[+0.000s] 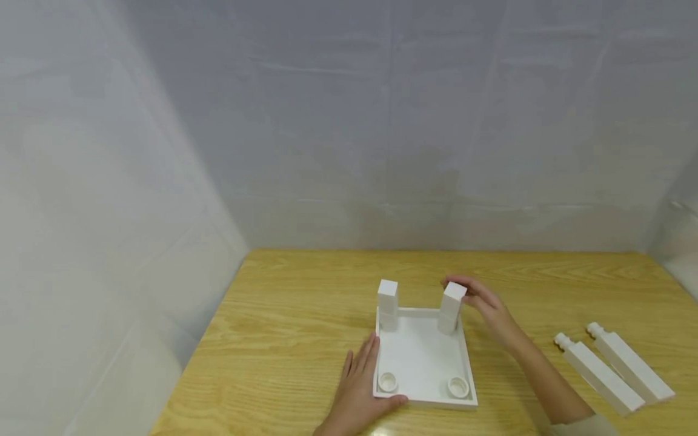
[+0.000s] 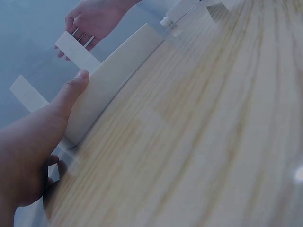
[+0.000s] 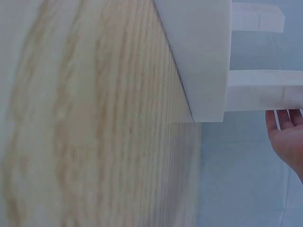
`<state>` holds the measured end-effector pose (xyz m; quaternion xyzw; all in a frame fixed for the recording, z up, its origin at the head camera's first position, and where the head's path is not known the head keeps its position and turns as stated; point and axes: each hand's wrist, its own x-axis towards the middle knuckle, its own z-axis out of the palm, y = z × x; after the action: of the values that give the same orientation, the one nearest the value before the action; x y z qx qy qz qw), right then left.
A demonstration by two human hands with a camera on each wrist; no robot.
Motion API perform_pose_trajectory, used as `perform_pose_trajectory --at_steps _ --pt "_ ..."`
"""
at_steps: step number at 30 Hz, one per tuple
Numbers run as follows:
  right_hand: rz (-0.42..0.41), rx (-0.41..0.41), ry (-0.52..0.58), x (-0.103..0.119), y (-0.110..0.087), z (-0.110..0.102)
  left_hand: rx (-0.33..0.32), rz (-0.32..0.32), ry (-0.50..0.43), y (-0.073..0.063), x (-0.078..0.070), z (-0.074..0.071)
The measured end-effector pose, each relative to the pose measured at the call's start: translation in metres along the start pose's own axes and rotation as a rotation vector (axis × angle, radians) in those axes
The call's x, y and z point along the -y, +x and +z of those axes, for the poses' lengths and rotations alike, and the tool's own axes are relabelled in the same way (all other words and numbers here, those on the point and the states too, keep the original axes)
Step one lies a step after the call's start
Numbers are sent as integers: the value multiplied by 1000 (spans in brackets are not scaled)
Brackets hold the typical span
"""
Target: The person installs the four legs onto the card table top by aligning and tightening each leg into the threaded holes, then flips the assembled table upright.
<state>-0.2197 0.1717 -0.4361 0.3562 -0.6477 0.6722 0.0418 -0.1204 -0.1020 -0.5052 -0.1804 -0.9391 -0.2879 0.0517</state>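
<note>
A white square tabletop (image 1: pixel 422 357), shaped like a shallow tray with a raised rim, lies on the wooden table with its inside facing up. My left hand (image 1: pixel 357 387) holds its near left corner, fingers along the left side and thumb against the front wall (image 2: pixel 111 87). Two square white legs stand upright at the far corners. Around the upper part of the far right leg (image 1: pixel 452 309) curl the fingers of my right hand (image 1: pixel 488 312); in the right wrist view its fingertips (image 3: pixel 283 116) meet the leg's side. The far left leg (image 1: pixel 388 303) stands untouched.
Round sockets show at the near left corner (image 1: pixel 388 382) and the near right corner (image 1: pixel 458 387) of the tabletop. Two loose white legs with knobbed ends, one nearer (image 1: pixel 602 375) and one farther (image 1: pixel 635 366), lie to the right on the wooden table (image 1: pixel 262 339). Pale sheeting hangs behind.
</note>
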Motion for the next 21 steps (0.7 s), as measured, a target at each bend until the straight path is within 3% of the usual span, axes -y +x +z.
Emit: perform_pose_trajectory --at_steps 3,9,13,16,21 --pt "46 -37 -20 -1 -1 0 0 0 -4 0 0 0" --pt "161 -222 -361 -1 0 7 1 -2 5 0 0 0" --pt "160 -242 -464 0 1 10 2 -3 9 0 1 1" --pt "99 -201 -384 1 2 9 -2 0 10 0 1 1" --pt "2 -69 -107 1 0 4 -11 6 20 0 1 1"
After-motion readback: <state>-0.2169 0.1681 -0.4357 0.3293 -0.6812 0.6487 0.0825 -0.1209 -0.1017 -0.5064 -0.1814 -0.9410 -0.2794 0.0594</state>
